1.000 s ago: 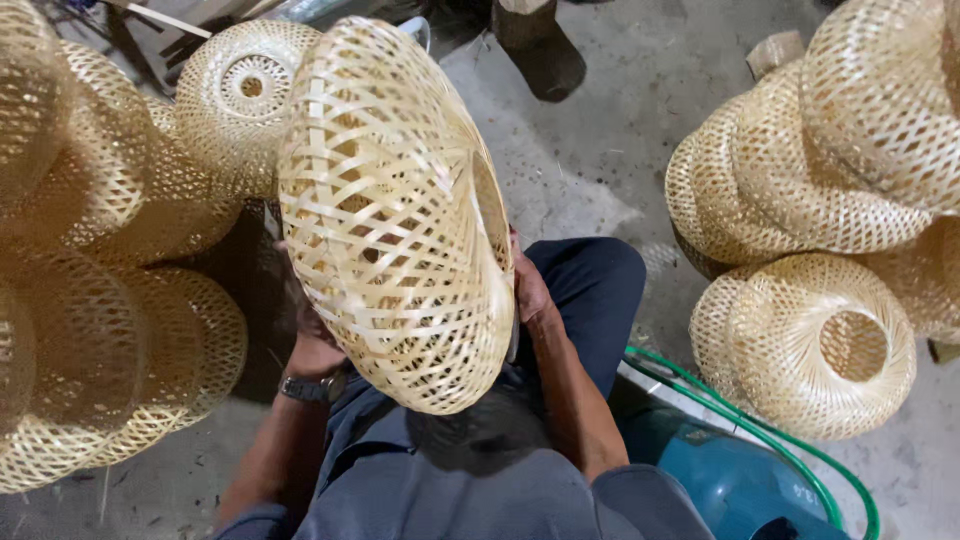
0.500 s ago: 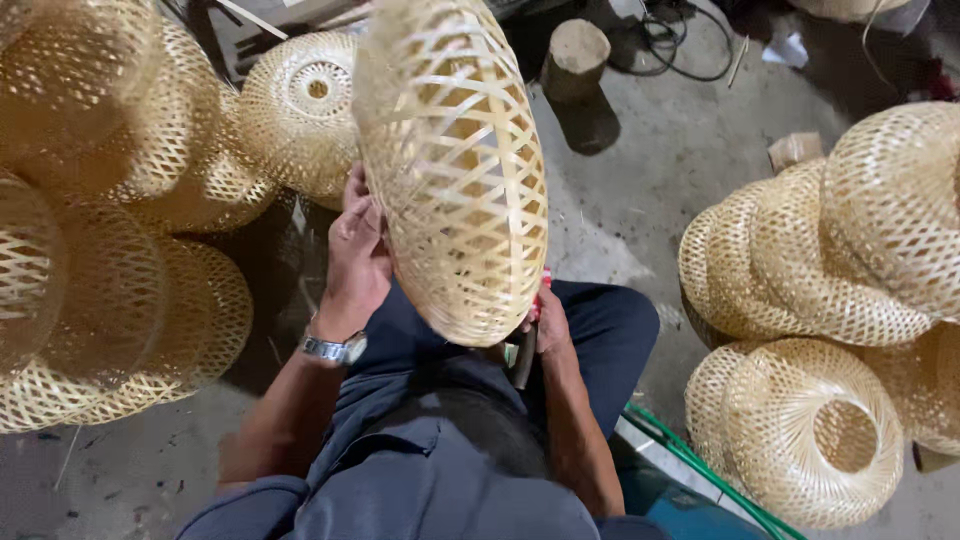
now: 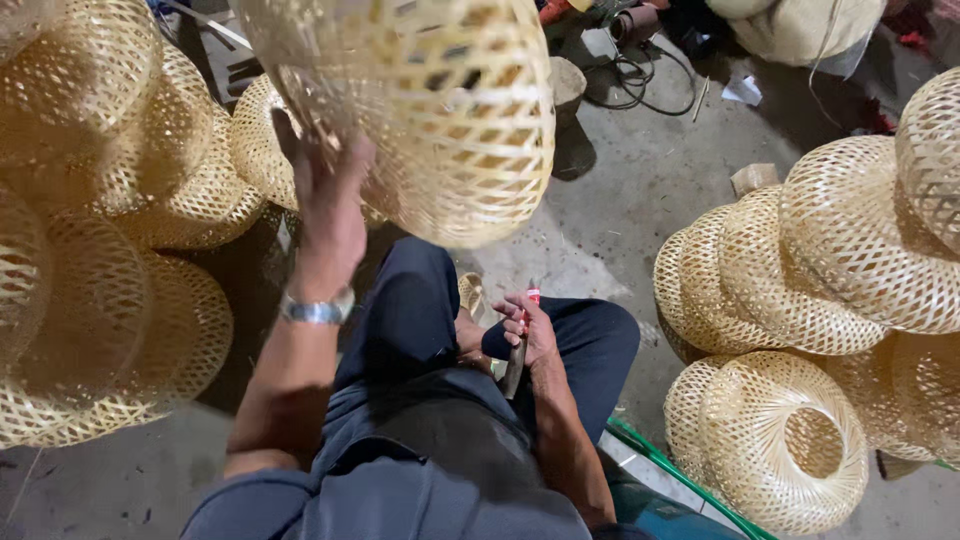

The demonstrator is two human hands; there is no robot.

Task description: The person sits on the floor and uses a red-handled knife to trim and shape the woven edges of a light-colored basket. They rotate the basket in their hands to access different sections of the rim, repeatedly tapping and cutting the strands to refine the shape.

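Observation:
A large woven bamboo basket-shade [image 3: 440, 110] is raised high at the top middle, blurred from motion. My left hand [image 3: 325, 205] grips its lower left side; a silver watch sits on that wrist. My right hand [image 3: 527, 328] rests low above my lap, closed on a knife with a red handle end [image 3: 519, 352], its blade pointing down. I sit with dark trousers [image 3: 420, 320] over a grey concrete floor.
Stacks of similar woven bamboo shades stand at the left [image 3: 100, 200] and at the right [image 3: 830, 270]. One shade with a round opening [image 3: 785, 440] lies at the lower right. A wood stump [image 3: 566, 85], black cables and a green-edged blue object [image 3: 670, 480] are nearby.
The shade rose upward and away from my lap, now held by my left hand alone. My right hand let go of it and dropped to my lap with the knife.

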